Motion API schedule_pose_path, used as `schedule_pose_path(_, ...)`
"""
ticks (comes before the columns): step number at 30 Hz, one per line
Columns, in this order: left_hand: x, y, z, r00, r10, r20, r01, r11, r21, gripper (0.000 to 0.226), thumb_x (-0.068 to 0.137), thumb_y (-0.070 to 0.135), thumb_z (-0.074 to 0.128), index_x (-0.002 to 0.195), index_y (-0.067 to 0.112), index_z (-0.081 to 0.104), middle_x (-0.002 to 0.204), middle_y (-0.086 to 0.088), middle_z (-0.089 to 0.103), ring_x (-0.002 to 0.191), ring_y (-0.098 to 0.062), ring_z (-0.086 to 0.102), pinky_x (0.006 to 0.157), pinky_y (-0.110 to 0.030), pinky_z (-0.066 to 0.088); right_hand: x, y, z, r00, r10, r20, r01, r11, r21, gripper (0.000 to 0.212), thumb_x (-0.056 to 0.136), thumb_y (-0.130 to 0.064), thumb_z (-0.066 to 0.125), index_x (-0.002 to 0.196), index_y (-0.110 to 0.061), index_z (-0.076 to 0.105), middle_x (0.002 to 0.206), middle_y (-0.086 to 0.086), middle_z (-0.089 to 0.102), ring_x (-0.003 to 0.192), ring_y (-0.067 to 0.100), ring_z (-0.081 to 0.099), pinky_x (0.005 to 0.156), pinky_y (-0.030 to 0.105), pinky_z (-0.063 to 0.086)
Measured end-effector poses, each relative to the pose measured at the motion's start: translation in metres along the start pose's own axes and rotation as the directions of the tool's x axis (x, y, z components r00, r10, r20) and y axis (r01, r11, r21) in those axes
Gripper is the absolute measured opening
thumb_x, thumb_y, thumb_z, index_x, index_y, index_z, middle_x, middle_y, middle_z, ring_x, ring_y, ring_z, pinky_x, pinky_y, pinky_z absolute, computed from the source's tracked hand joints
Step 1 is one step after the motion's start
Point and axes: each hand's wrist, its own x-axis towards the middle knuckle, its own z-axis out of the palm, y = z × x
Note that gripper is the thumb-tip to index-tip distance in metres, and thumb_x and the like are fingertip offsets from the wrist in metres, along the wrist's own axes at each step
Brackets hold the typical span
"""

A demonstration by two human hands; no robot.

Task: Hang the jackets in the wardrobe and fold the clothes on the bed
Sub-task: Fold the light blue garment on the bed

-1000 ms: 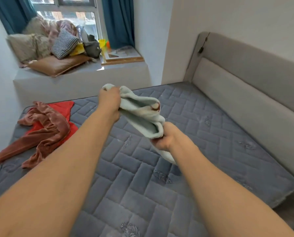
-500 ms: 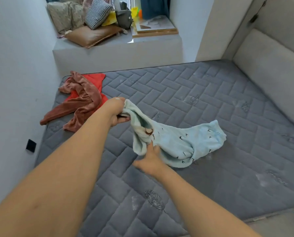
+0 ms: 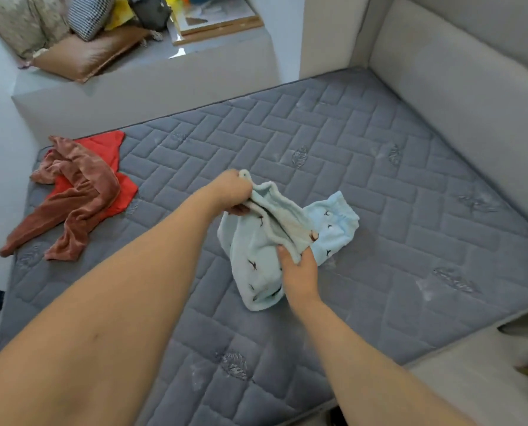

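A light blue fleece garment (image 3: 256, 256) with small dark marks lies bunched in the middle of the grey quilted mattress (image 3: 379, 186). My left hand (image 3: 233, 192) grips its upper edge and holds that edge slightly raised. My right hand (image 3: 298, 270) pinches a fold of the same garment at its lower middle. Far left on the mattress, a brown velvet garment (image 3: 72, 204) lies crumpled on top of a red one (image 3: 106, 149).
A padded beige headboard (image 3: 459, 96) runs along the right side. Behind the bed, a grey window ledge (image 3: 152, 75) carries several cushions (image 3: 84, 53), a dark bag and a framed picture (image 3: 219, 20). A white wall with a small black square is on the left.
The blue garment came down from the air onto the mattress and has bunched up more. My right hand moved from its lower edge to a fold in its middle.
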Motion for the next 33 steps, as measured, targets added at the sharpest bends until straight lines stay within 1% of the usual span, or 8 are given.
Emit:
schedule_pose_path(3, 0.066, 0.035, 0.063, 0.996, 0.088, -0.011, -0.079, 0.936, 0.343, 0.021, 0.091, 0.011, 0.045, 0.108, 0.002, 0.056, 0.109, -0.019, 0.061, 0.100, -0.033, 0.059, 0.085, -0.044, 0.051, 0.065, 0.003, -0.063, 0.996, 0.081, -0.045, -0.079, 0.995, 0.054, 0.058, 0.093, -0.014, 0.064, 0.143, -0.024, 0.034, 0.127, -0.007, 0.056, 0.116, 0.013, 0.056, 0.100, 0.034, 0.048)
schedule_pose_path(6, 0.147, 0.053, 0.123, 0.993, 0.116, 0.011, -0.101, 0.809, 0.579, 0.036, 0.097, 0.037, 0.050, 0.114, 0.007, 0.057, 0.124, -0.017, 0.051, 0.119, -0.033, 0.045, 0.095, -0.041, 0.043, 0.151, 0.020, -0.118, 0.988, 0.156, 0.018, -0.156, 0.988, -0.015, 0.034, 0.096, -0.021, 0.059, 0.129, -0.027, 0.052, 0.115, -0.006, 0.065, 0.106, 0.017, 0.062, 0.083, 0.028, 0.052)
schedule_pose_path(12, 0.317, 0.040, 0.252, 0.992, 0.127, 0.028, -0.129, 0.930, 0.345, 0.032, 0.097, 0.049, 0.046, 0.094, 0.017, 0.050, 0.091, -0.001, 0.056, 0.073, -0.012, 0.052, 0.055, -0.029, 0.038, 0.326, 0.100, -0.202, 0.964, 0.208, -0.166, -0.218, 0.975, -0.040, 0.006, 0.096, -0.031, 0.056, 0.097, -0.030, 0.062, 0.096, -0.003, 0.069, 0.087, 0.015, 0.065, 0.064, 0.027, 0.049)
schedule_pose_path(15, 0.385, 0.002, 0.317, 0.994, -0.030, 0.106, -0.020, 0.896, 0.444, 0.051, 0.091, 0.055, 0.050, 0.127, 0.020, 0.044, 0.115, -0.003, 0.057, 0.099, -0.020, 0.057, 0.081, -0.037, 0.047, 0.400, 0.151, -0.225, 0.929, 0.313, -0.196, -0.321, 0.947, -0.012, 0.019, 0.098, -0.034, 0.054, 0.106, -0.018, 0.061, 0.102, 0.005, 0.068, 0.092, 0.024, 0.065, 0.076, 0.039, 0.056)
schedule_pose_path(19, 0.415, -0.075, 0.375, 0.997, -0.077, 0.016, 0.047, 0.744, 0.666, 0.090, 0.084, 0.076, 0.036, 0.151, 0.018, 0.021, 0.155, -0.006, 0.024, 0.143, -0.031, 0.022, 0.116, -0.050, 0.017, 0.456, 0.201, -0.228, 0.912, 0.307, -0.272, -0.335, 0.940, -0.062, 0.037, 0.098, -0.039, 0.051, 0.126, -0.014, 0.055, 0.113, 0.005, 0.063, 0.101, 0.025, 0.060, 0.093, 0.046, 0.051)
schedule_pose_path(24, 0.430, -0.114, 0.378, 0.999, 0.017, -0.044, 0.012, 0.811, 0.585, 0.088, 0.075, 0.084, 0.026, 0.143, 0.029, 0.029, 0.150, 0.000, 0.029, 0.139, -0.028, 0.025, 0.110, -0.046, 0.017, 0.454, 0.234, -0.218, 0.897, 0.158, -0.414, -0.211, 0.974, -0.084, 0.020, 0.097, -0.047, 0.050, 0.104, -0.028, 0.050, 0.091, -0.014, 0.057, 0.080, 0.003, 0.055, 0.064, 0.023, 0.043)
schedule_pose_path(28, 0.414, -0.141, 0.324, 0.997, -0.059, -0.054, 0.079, 0.803, 0.591, 0.072, 0.080, 0.079, 0.031, 0.140, 0.039, 0.034, 0.147, 0.004, 0.036, 0.136, -0.023, 0.031, 0.110, -0.044, 0.018, 0.407, 0.234, -0.195, 0.745, 0.380, -0.548, -0.278, 0.924, 0.263, 0.035, 0.096, -0.044, 0.054, 0.120, -0.022, 0.041, 0.107, -0.002, 0.056, 0.085, 0.013, 0.058, 0.068, 0.028, 0.047)
schedule_pose_path(33, 0.346, -0.198, 0.237, 0.936, -0.352, -0.028, 0.315, 0.796, 0.517, 0.090, 0.061, 0.063, 0.050, 0.143, 0.031, 0.032, 0.141, 0.000, 0.041, 0.131, -0.029, 0.039, 0.112, -0.049, 0.028, 0.298, 0.247, -0.136, 0.701, 0.708, -0.091, -0.640, 0.680, 0.357, 0.039, 0.091, -0.044, 0.062, 0.118, -0.022, 0.046, 0.111, 0.004, 0.062, 0.098, 0.023, 0.062, 0.083, 0.040, 0.052)
